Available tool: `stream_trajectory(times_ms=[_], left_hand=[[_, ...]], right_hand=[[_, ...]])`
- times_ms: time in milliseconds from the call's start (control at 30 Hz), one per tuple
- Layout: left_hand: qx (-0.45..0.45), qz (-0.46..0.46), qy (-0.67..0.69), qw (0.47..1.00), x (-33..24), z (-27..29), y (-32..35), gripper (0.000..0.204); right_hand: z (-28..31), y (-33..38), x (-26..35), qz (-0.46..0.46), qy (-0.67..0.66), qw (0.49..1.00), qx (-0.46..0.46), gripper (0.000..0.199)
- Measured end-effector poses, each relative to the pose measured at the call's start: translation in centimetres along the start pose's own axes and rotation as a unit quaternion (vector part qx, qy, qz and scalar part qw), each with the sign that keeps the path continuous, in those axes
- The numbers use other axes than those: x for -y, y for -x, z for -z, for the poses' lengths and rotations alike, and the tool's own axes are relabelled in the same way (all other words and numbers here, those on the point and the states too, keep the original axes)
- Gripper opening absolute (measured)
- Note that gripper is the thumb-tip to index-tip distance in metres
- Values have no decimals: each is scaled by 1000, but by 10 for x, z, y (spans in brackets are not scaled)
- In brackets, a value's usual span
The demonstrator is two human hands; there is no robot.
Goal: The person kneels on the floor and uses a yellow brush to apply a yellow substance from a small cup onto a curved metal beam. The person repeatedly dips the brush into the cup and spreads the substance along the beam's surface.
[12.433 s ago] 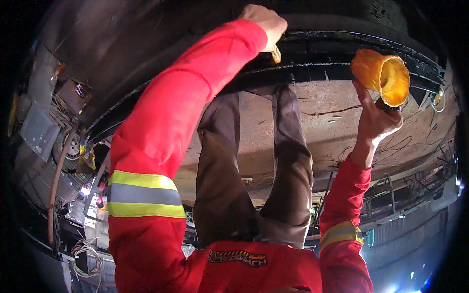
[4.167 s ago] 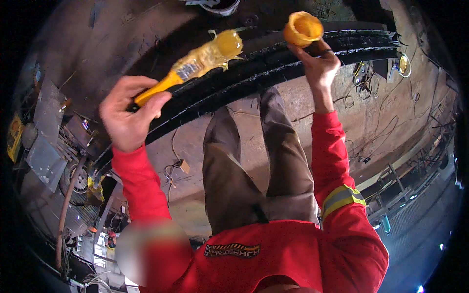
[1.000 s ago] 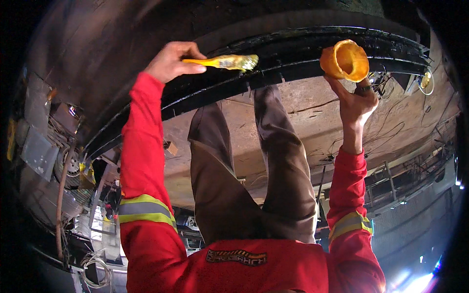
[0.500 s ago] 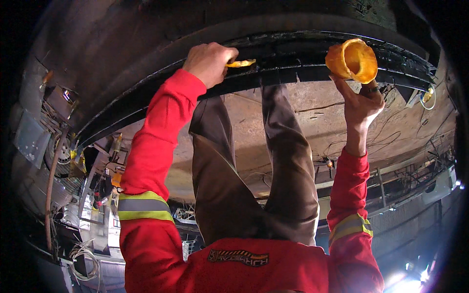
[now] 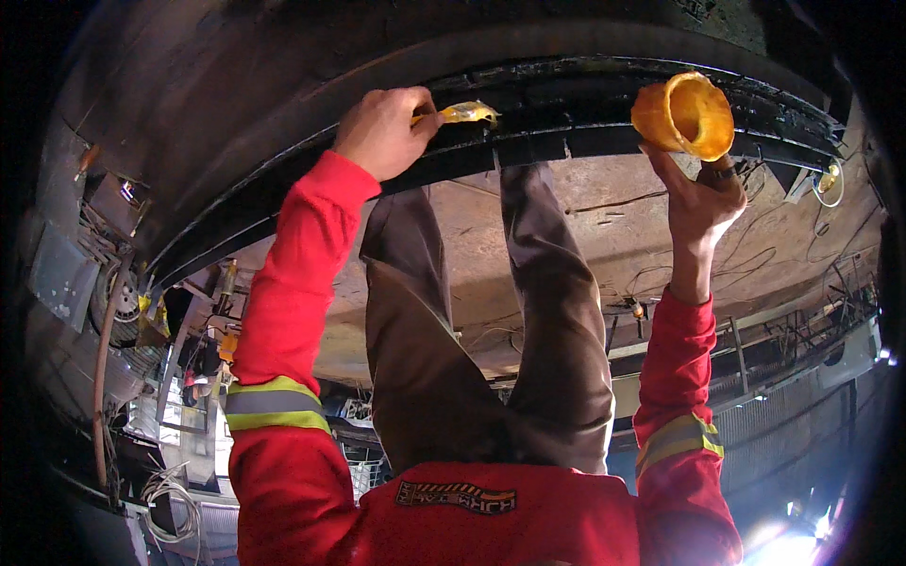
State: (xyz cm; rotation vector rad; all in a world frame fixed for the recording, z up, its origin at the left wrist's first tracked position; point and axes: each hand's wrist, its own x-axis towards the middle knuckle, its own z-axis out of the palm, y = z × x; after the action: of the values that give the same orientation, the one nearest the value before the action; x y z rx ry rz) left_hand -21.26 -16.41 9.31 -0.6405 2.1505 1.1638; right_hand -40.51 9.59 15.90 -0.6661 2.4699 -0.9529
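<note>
My left hand [image 5: 389, 132] is closed around the handle of a yellow paintbrush [image 5: 466, 112]. The brush lies level, its far end over a long, glossy black metal beam [image 5: 590, 140]; the bristles are hard to make out against the dark surface. In my right hand [image 5: 700, 196] is an orange-yellow cup [image 5: 649, 121], gripped from below near the beam's right part. Its round mouth is tilted partly toward me, and the inside looks coated in the same colour. What lies at the cup's bottom cannot be made out.
The black beam curves across the view in front of my legs [image 5: 557, 283]. Thin cables [image 5: 618, 206] run over the brown, dusty floor [image 5: 604, 241]. At the left stand a wheel [image 5: 127, 300], a brown pipe [image 5: 107, 377] and a coiled white cable [image 5: 170, 500]. Bright light shines at lower right.
My left hand has shifted a little left and turned, so more of the paintbrush's broad side shows. My right hand and the cup have stayed almost in place.
</note>
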Motion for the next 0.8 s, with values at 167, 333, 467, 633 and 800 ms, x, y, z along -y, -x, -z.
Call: stream_trajectory(times_ms=[167,333,467,633,800], left_hand=[[55,35,-101,993,-8,-6,-10,21],[126,61,-201,970,-12,33,-17,21],[98,36,-181,978,-21,24,-24,21],[112,-1,-164,980,-13,20,-16,20],[174,19,-246,953,-8,60,-5,19]], right_hand=[[-1,0,-4,-33,-39,999,-5,40],[-2,-4,-6,-7,-19,1000,-9,38],[-2,-5,-10,-12,-22,1000,-6,38],[2,-5,-9,1,15,1000,-13,40],[-3,-3,-6,-40,-73,996,-30,40]])
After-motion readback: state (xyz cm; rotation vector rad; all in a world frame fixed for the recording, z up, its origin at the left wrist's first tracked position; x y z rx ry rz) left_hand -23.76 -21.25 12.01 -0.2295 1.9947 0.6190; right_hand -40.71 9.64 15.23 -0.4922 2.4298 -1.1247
